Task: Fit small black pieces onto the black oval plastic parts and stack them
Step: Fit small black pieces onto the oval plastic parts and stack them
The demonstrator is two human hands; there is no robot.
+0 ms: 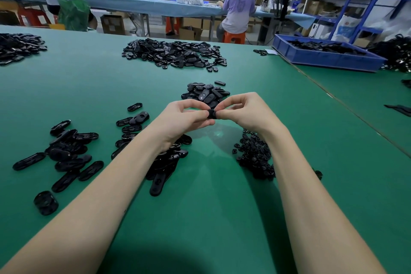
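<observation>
Your left hand [185, 115] pinches one end of the black oval part [211, 114], held above the tabletop [93, 87]; its long axis seems to run left to right. Your right hand [242, 111] pinches the other end, fingers curled, equally near.

"CHINA NASA" on the seated person's purple shirt [239, 4]

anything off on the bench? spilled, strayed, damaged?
Nothing damaged that I can see. Only oddity: a lone stack of ovals sits near the left table edge, apart from the loose oval parts. Both hands pinch one black part.
</observation>
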